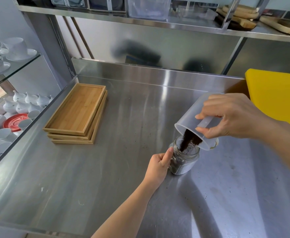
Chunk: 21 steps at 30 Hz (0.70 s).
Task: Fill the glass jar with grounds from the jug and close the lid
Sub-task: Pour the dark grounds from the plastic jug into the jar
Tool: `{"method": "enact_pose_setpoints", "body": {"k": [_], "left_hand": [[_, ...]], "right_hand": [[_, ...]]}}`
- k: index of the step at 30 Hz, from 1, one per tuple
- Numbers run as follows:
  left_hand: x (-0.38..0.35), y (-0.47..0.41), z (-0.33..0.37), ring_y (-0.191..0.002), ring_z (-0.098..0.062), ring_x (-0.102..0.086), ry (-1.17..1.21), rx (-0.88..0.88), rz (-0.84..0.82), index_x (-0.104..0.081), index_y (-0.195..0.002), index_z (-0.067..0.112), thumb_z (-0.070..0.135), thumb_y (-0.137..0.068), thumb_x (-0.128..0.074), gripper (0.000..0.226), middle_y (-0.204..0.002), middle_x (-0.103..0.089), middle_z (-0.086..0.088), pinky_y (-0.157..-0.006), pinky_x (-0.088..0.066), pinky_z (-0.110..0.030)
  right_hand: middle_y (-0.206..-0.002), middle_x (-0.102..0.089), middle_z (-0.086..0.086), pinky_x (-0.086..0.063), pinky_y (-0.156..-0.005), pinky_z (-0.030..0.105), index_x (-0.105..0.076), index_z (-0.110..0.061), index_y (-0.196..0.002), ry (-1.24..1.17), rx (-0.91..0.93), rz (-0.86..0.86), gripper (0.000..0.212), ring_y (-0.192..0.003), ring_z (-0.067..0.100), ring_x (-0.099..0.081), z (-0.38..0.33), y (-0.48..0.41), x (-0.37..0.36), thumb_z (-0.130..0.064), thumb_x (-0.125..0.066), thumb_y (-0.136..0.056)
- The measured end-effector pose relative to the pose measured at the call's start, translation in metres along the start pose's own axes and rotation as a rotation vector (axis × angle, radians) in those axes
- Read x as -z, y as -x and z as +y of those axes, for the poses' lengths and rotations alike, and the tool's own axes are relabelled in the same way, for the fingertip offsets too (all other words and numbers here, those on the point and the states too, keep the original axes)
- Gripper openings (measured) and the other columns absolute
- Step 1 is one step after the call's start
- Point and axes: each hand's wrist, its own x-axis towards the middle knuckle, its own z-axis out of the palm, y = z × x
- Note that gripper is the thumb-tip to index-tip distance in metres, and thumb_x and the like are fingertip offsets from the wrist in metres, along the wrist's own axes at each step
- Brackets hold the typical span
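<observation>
A small clear glass jar [184,160] stands on the steel counter [106,169] with dark grounds in its bottom. My left hand [159,164] grips its left side, thumb up near the rim. My right hand [233,115] holds a translucent plastic jug [190,121] by its handle, tipped steeply with its mouth over the jar. A stream of dark grounds [190,140] runs from the jug's lip into the jar's open mouth. Part of a round object, possibly the lid [215,143], peeks out behind the jug's rim.
A stack of bamboo trays [77,114] lies on the counter at the left. A yellow board [276,95] leans at the right. White cups and a red saucer [14,123] sit on glass shelves at far left. A steel shelf [140,21] hangs overhead.
</observation>
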Motion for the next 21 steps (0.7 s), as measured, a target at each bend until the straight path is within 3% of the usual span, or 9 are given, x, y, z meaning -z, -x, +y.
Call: {"method": "enact_pose_setpoints", "body": {"k": [10, 16, 21], "left_hand": [[-0.0002, -0.0007, -0.0013, -0.049, -0.011, -0.017, 0.005, 0.001, 0.003, -0.02, -0.047, 0.024, 0.051, -0.092, -0.047, 0.059, -0.044, -0.019, 0.011, -0.047, -0.016, -0.025], [-0.0014, -0.0019, -0.0023, -0.051, -0.014, -0.017, 0.007, 0.012, 0.005, -0.02, -0.042, 0.025, 0.059, -0.084, -0.046, 0.06, -0.043, -0.018, 0.011, -0.051, -0.016, -0.031], [-0.0015, -0.0014, -0.0032, -0.049, -0.013, -0.016, 0.009, 0.015, -0.002, -0.02, -0.042, 0.025, 0.059, -0.085, -0.046, 0.061, -0.042, -0.018, 0.011, -0.049, -0.016, -0.029]], "right_hand": [[-0.062, -0.042, -0.006, -0.036, -0.041, 0.03, -0.068, -0.009, -0.068, 0.008, 0.02, 0.023, 0.027, -0.058, 0.015, -0.037, -0.0012, 0.0003, 0.0045, -0.034, -0.078, -0.065], [-0.064, -0.038, -0.008, -0.031, -0.044, 0.025, -0.068, -0.009, -0.067, 0.009, 0.019, 0.042, 0.025, -0.056, 0.016, -0.036, -0.0015, -0.0001, 0.0064, -0.034, -0.071, -0.064], [-0.059, -0.052, 0.0, -0.037, -0.042, 0.028, -0.069, -0.008, -0.069, 0.007, 0.011, 0.033, 0.027, -0.058, 0.015, -0.039, -0.0006, 0.0016, 0.0053, -0.035, -0.07, -0.065]]}}
